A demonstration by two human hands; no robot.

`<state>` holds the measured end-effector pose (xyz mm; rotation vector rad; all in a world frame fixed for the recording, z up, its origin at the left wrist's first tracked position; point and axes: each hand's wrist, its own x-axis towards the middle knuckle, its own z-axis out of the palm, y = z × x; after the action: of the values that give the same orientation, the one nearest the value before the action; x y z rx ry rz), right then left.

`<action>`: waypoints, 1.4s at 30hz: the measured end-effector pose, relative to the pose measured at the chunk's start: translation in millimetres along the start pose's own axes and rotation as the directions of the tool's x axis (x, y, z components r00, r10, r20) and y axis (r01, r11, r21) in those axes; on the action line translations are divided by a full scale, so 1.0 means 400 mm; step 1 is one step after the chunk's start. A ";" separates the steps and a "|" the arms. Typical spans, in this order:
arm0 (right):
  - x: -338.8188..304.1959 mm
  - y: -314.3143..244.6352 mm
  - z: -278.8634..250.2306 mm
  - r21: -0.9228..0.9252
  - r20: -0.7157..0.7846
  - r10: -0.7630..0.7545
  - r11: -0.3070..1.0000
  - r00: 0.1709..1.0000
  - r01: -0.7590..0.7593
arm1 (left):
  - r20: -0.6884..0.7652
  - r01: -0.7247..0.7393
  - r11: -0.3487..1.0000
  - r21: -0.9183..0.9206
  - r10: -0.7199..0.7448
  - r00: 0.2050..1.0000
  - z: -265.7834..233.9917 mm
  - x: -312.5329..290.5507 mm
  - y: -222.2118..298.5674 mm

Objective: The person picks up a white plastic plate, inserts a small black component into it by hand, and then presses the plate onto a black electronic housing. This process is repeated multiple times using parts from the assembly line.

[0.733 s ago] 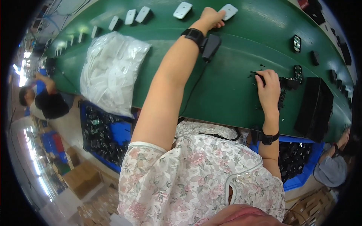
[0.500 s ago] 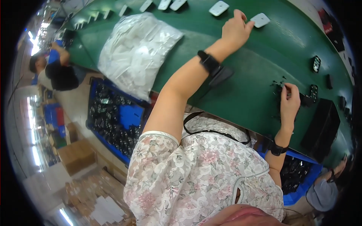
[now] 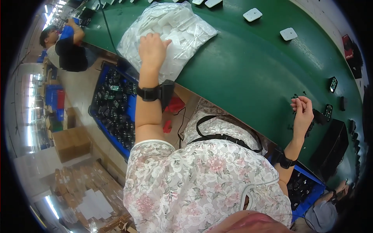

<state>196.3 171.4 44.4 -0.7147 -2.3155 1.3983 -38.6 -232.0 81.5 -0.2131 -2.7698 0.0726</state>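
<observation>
My left hand (image 3: pixel 152 52) rests on a clear plastic bag (image 3: pixel 198 37) filled with flat white plastic pieces. Its thumb stands away from the fingers, and nothing shows in its grasp. On the right of the green table, my right hand (image 3: pixel 304 116) has its fingertips pinched together at a scatter of small black parts (image 3: pixel 304 93). Whatever the pinch holds is too small to make out. Two white rounded plates (image 3: pixel 252 14) lie apart on the table's far side.
A black box (image 3: pixel 330 147) and dark pieces with pale button-like spots (image 3: pixel 333 84) lie at the right on the green table (image 3: pixel 233 66). Blue crates (image 3: pixel 101 116) of black parts stand below both sides. Other people (image 3: pixel 72 50) sit at far left and lower right.
My left hand has left the white plate at the far side and moved left onto the bag. My right hand stays by the black parts, fingers more closed. The whole view has shifted.
</observation>
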 end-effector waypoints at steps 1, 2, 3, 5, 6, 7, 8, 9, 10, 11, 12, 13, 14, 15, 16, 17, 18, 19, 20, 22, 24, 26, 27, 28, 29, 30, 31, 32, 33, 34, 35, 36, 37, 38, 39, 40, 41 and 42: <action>0.001 0.002 0.004 0.001 0.004 -0.003 1.000 1.000 0.003 | 0.047 -0.022 0.998 -0.052 0.024 0.999 -0.014 -0.012 -0.018; 0.001 0.007 0.010 0.032 0.004 -0.023 0.999 1.000 0.023 | 0.092 -0.042 0.993 -0.106 0.051 0.994 -0.023 -0.021 -0.033; 0.000 0.011 0.017 0.063 0.005 -0.043 0.997 0.999 0.043 | 0.089 -0.085 0.987 -0.136 0.097 0.991 -0.023 -0.031 -0.048; -0.003 0.012 0.030 0.079 0.038 -0.050 0.996 0.998 0.047 | 0.078 -0.159 0.972 -0.172 0.174 0.982 -0.016 -0.045 -0.058; -0.003 0.011 0.034 0.094 0.069 -0.058 0.994 0.996 0.051 | 0.061 -0.233 0.950 -0.210 0.251 0.966 -0.015 -0.051 -0.061; -0.002 0.016 0.036 0.093 0.073 -0.059 0.994 0.996 0.052 | 0.063 -0.229 0.951 -0.210 0.247 0.967 -0.016 -0.052 -0.061; -0.001 0.024 0.036 0.099 0.093 -0.043 0.994 0.995 0.033 | 0.079 -0.264 0.945 -0.192 0.283 0.956 -0.018 -0.052 -0.060; 0.001 0.027 0.039 0.106 0.112 -0.028 0.994 0.993 0.016 | 0.093 -0.300 0.938 -0.174 0.319 0.943 -0.017 -0.050 -0.060; 0.001 0.026 0.041 0.107 0.115 -0.030 0.994 0.993 0.018 | 0.094 -0.297 0.939 -0.173 0.316 0.944 -0.009 -0.048 -0.062; 0.000 0.024 0.043 0.104 0.117 -0.034 0.994 0.993 0.022 | 0.078 -0.314 0.939 -0.141 0.327 0.942 0.004 -0.046 -0.062; -0.003 0.022 0.046 0.101 0.119 -0.038 0.994 0.992 0.026 | 0.064 -0.331 0.937 -0.109 0.339 0.939 0.009 -0.043 -0.059; -0.004 0.022 0.050 0.102 0.121 -0.039 0.994 0.992 0.027 | 0.064 -0.329 0.938 -0.109 0.337 0.939 0.015 -0.037 -0.051; -0.005 0.023 0.056 0.121 0.131 -0.046 0.992 0.990 0.030 | 0.096 -0.319 0.943 -0.094 0.327 0.940 0.023 -0.029 -0.037; -0.005 0.024 0.058 0.140 0.140 -0.051 0.990 0.989 0.032 | 0.127 -0.310 0.947 -0.079 0.318 0.939 0.030 -0.018 -0.016; -0.006 0.017 0.062 0.141 0.139 -0.055 0.989 0.989 0.035 | 0.124 -0.309 0.948 -0.079 0.317 0.940 0.049 -0.012 0.000; -0.009 0.010 0.066 0.132 0.138 -0.051 0.991 0.989 0.033 | 0.007 -0.316 0.945 -0.084 0.318 0.948 0.080 -0.009 0.015; -0.011 0.006 0.069 0.125 0.136 -0.045 0.992 0.990 0.028 | -0.109 -0.327 0.941 -0.088 0.317 0.942 0.103 -0.002 0.028; -0.011 0.006 0.071 0.127 0.132 -0.046 0.991 0.990 0.029 | -0.113 -0.330 0.940 -0.087 0.319 0.941 0.116 0.008 0.039; -0.011 0.006 0.073 0.134 0.131 -0.055 0.990 0.990 0.037 | -0.109 -0.268 0.958 -0.100 0.258 0.960 0.126 0.019 0.050; -0.013 0.004 0.078 0.143 0.131 -0.065 0.989 0.989 0.046 | -0.104 -0.204 0.973 -0.111 0.192 0.976 0.157 0.046 0.065; -0.013 0.000 0.082 0.145 0.152 -0.072 0.988 0.986 0.050 | -0.129 -0.163 0.983 -0.084 0.151 0.980 0.183 0.086 0.085; -0.015 -0.002 0.083 0.142 0.151 -0.065 0.989 0.986 0.043 | -0.048 -0.122 0.989 -0.083 0.118 0.992 0.188 0.120 0.099; -0.017 -0.003 0.083 0.140 0.153 -0.056 0.989 0.987 0.034 | 0.037 -0.081 0.994 -0.076 0.084 0.996 0.179 0.134 0.103; -0.018 -0.006 0.084 0.142 0.155 -0.060 0.989 0.986 0.038 | 0.034 -0.077 0.994 -0.075 0.080 0.996 0.176 0.144 0.102; -0.018 -0.008 0.086 0.135 0.172 -0.065 0.990 0.983 0.041 | 0.062 -0.028 0.995 -0.093 0.034 0.998 0.172 0.153 0.099; -0.019 -0.008 0.084 0.125 0.182 -0.063 0.991 0.981 0.041 | 0.092 0.014 0.993 -0.115 -0.004 0.996 0.173 0.160 0.104; -0.020 -0.006 0.084 0.124 0.179 -0.064 0.991 0.982 0.042 | 0.091 0.013 0.993 -0.118 -0.002 0.996 0.171 0.160 0.104; -0.020 -0.003 0.083 0.118 0.185 -0.065 0.992 0.980 0.043 | 0.095 0.038 0.987 -0.159 -0.023 0.995 0.165 0.155 0.099; -0.022 0.000 0.081 0.111 0.185 -0.060 0.993 0.981 0.040 | 0.101 0.055 0.978 -0.203 -0.035 0.994 0.166 0.153 0.098; -0.023 0.000 0.079 0.108 0.177 -0.056 0.993 0.983 0.037 | 0.102 0.047 0.977 -0.208 -0.026 0.994 0.169 0.151 0.092; -0.023 -0.003 0.076 0.106 0.171 -0.052 0.994 0.984 0.034 | 0.106 0.071 0.963 -0.258 -0.044 0.993 0.175 0.147 0.083; -0.024 -0.005 0.073 0.107 0.168 -0.051 0.994 0.984 0.033 | 0.111 0.096 0.947 -0.305 -0.065 0.992 0.173 0.139 0.075; -0.024 -0.004 0.069 0.106 0.163 -0.047 0.994 0.985 0.030 | 0.112 0.091 0.947 -0.307 -0.059 0.992 0.171 0.131 0.070; -0.023 -0.003 0.066 0.116 0.159 -0.051 0.993 0.986 0.032 | 0.126 0.081 0.962 -0.262 -0.050 0.991 0.168 0.121 0.067; -0.024 -0.001 0.063 0.129 0.158 -0.056 0.991 0.986 0.036 | 0.138 0.073 0.974 -0.214 -0.044 0.989 0.162 0.107 0.067; -0.022 0.002 0.063 0.129 0.156 -0.054 0.991 0.986 0.034 | 0.139 0.070 0.974 -0.214 -0.041 0.989 0.150 0.091 0.079; -0.021 0.004 0.063 0.127 0.153 -0.050 0.991 0.987 0.031 | 0.165 -0.020 0.994 -0.103 0.037 0.986 0.135 0.075 0.098; -0.023 0.006 0.062 0.125 0.153 -0.048 0.992 0.987 0.029 | 0.200 -0.110 0.994 0.008 0.106 0.974 0.123 0.064 0.107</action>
<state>191.5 149.3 30.5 -0.5388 -2.3209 1.6146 -73.8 -187.1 41.2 -0.3702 -2.9533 0.1559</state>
